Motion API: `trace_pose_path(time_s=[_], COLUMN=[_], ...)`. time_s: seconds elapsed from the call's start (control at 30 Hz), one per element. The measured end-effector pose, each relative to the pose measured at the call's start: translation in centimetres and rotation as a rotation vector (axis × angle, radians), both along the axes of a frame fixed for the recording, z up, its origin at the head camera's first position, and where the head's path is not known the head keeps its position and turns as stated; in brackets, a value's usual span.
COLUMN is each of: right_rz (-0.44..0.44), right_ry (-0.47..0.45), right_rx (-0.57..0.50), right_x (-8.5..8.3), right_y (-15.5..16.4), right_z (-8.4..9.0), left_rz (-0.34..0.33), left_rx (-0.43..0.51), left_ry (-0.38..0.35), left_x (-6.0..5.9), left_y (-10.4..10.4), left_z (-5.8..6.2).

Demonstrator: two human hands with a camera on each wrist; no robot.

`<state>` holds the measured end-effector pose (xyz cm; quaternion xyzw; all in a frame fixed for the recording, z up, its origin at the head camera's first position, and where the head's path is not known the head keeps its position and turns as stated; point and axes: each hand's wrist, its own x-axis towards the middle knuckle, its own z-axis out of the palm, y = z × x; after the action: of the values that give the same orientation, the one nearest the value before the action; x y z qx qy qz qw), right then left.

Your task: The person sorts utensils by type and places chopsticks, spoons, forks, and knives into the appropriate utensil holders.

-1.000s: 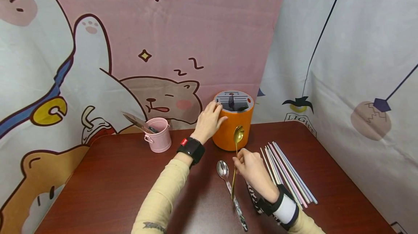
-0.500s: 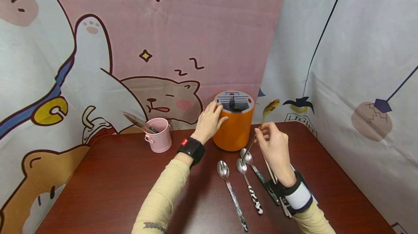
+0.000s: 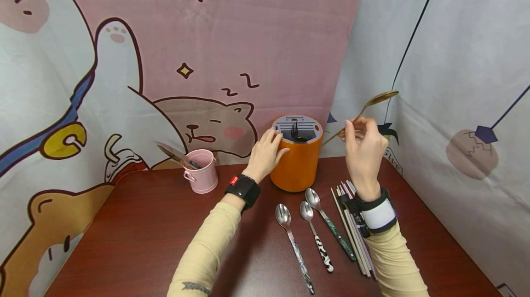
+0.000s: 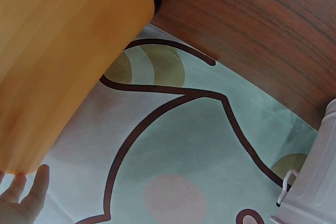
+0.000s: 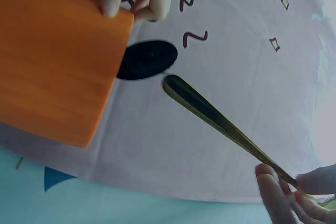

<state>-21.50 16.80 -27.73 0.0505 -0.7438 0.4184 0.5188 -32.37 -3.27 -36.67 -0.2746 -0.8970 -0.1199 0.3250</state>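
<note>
An orange cutlery holder (image 3: 295, 163) with a grey slotted top stands at the back of the table, a black fork (image 3: 294, 129) and a black spoon (image 5: 147, 59) in it. My left hand (image 3: 265, 154) holds its left rim, thumb against the outer wall. To the right of it, raised above the table, my right hand (image 3: 366, 154) pinches a gold spoon (image 3: 381, 98) by the handle. The bowl points up and right; the handle's end slants down toward the holder, close to its right rim in the head view and apart from it in the right wrist view.
Three metal spoons with patterned handles, among them a cow-print spoon (image 3: 323, 253), lie in front of the holder. Pale chopsticks (image 3: 354, 237) lie under the right forearm. A pink bucket (image 3: 201, 177) with flat blades in it stands left. A printed cloth (image 3: 290, 34) hangs behind.
My right hand has lifted the gold spoon from low over the table up and to the right, turning it from upright to slanted bowl-up. My left hand stays on the holder.
</note>
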Motion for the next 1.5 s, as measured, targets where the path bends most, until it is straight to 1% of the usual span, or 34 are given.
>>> trace_pose_path(time_s=[0.07,0.17,0.3,0.43,0.57,0.67,0.87,1.07,1.5], right_rz=[-0.015,-0.037,-0.034,-0.028,-0.039,-0.029,-0.01,0.001,-0.011], right_ry=[0.028,0.043,0.026,-0.004,-0.028,-0.052,-0.117,-0.178,-0.271], right_rx=[-0.013,-0.034,-0.041,0.014,0.078,0.106,0.161,0.191,0.273], right_x=[-0.6,-1.6,-2.8,-4.0,-5.0,-5.7,-6.6,-7.3,-8.0], right_y=[-0.1,-0.2,-0.4,-0.4,-0.3,-0.3,-0.4,-0.5,-0.6], right_z=[0.5,0.9,0.9,0.2,-0.9,-1.6,-3.0,-4.1,-5.9], left_rz=[0.0,0.0,0.0,-0.002,-0.002,-0.003,-0.008,-0.01,-0.01], left_rx=[0.0,-0.003,-0.008,-0.006,-0.006,-0.006,0.0,-0.007,-0.007], left_ry=[0.005,0.006,0.008,0.009,0.014,0.016,0.008,0.011,0.02], left_x=[0.0,0.1,0.1,0.1,0.1,0.1,0.1,0.1,0.1], left_y=[0.0,0.0,0.0,0.1,0.1,0.1,0.1,0.1,-0.1], left_z=[0.0,0.0,0.0,-0.1,-0.2,-0.1,0.0,0.1,0.1])
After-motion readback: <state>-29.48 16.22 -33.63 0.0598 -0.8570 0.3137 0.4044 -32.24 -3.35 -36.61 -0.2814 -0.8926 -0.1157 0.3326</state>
